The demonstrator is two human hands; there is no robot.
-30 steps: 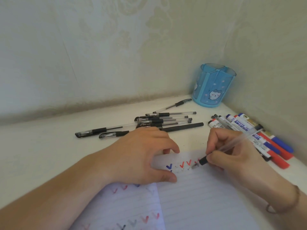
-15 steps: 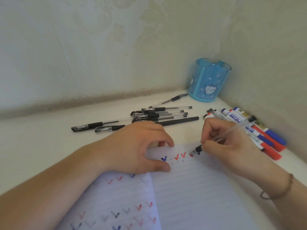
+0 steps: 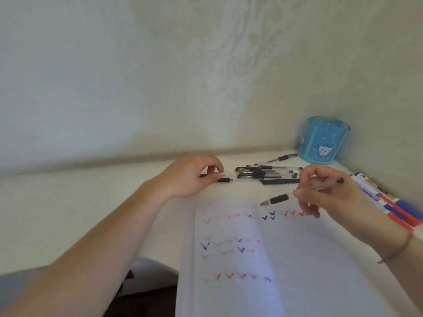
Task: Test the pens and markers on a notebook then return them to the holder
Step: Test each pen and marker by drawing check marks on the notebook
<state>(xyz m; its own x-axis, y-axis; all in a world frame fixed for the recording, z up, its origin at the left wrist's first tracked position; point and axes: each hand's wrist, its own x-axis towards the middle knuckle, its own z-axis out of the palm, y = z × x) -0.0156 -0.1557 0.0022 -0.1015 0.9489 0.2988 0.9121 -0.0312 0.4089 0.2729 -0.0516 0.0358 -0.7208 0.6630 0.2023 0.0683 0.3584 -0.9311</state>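
Note:
An open lined notebook (image 3: pixel 297 259) lies before me, marked with red, blue and black ticks. My right hand (image 3: pixel 327 193) holds a clear pen with a black grip (image 3: pixel 278 199) a little above the top of the page, tip pointing left. My left hand (image 3: pixel 192 177) has its fingers pinched on a capped black pen (image 3: pixel 225 179) lying on the table, left of a pile of several black pens (image 3: pixel 267 173). The blue pen holder (image 3: pixel 325 140) stands in the far right corner; I see nothing in it.
Several red and blue markers (image 3: pixel 386 202) lie along the right wall. One more pen (image 3: pixel 282 158) rests just left of the holder. The table (image 3: pixel 68 213) meets walls at the back and right, and its front edge drops off at lower left.
My left hand has left the notebook and reached back to a black pen near the pile. My right hand has lifted its pen off the page. The view has tilted upward.

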